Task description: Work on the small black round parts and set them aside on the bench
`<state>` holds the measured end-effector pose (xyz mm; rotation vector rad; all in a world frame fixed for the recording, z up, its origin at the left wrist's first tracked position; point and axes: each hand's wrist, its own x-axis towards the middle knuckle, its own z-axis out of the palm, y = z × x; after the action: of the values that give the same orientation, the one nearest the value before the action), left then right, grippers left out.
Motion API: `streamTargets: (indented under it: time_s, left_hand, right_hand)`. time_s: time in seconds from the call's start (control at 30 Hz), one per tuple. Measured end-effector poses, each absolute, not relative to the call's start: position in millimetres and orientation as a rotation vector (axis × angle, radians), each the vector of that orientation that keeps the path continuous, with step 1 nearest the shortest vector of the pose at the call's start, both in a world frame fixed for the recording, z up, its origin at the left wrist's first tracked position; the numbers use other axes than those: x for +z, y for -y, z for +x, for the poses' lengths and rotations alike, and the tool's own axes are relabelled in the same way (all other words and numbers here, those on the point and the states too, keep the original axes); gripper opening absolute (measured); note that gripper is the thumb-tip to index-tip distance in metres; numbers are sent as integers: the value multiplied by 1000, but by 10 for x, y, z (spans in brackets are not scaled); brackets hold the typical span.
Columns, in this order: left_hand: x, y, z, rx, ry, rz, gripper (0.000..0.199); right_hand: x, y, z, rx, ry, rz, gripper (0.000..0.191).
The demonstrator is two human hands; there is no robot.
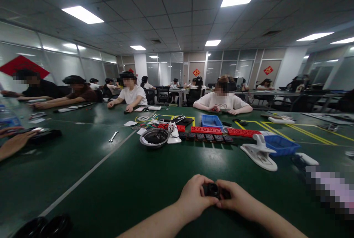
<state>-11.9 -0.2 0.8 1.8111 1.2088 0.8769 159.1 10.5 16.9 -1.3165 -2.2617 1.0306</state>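
Note:
Between my two hands, low in the head view and right of centre, is a small black part (pixel 212 189) with a round opening facing me. Its exact kind is too dark to make out. My left hand (pixel 195 195) has its fingers and thumb closed around the left side of it. On the other side, my right hand (pixel 231 194) grips it with thumb and fingertips. Both thumbs nearly meet at the near side. The part is held close over the green table (pixel 132 186). Some of its surface is hidden behind my fingers.
Ahead lie a round bowl (pixel 154 138) with black cables, red socket strips (pixel 206 130), a white clip stand (pixel 260 153) and blue trays (pixel 211 120). A wrench (pixel 113 136) rests left. Black coils (pixel 55 227) sit near left. Co-workers sit around; one's hand (pixel 20 140) reaches in from the left.

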Motion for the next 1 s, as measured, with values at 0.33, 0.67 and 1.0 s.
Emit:
streamTargets:
  time_s: [0.33,0.67,1.0]
  left_hand:
    - [-42,7,-47,1012,-1428,1824,32]
    - [45,30,-136,870,-1169,1881,31]
    - [68,8,-151,841,-1144,1894,35]
  right_hand:
    - [82,-16,1370,367,2275,-1683,14]
    - [197,-18,1540,679,2365,-1330,35]
    - [193,-85,1624,1019,2278,-1201,23]
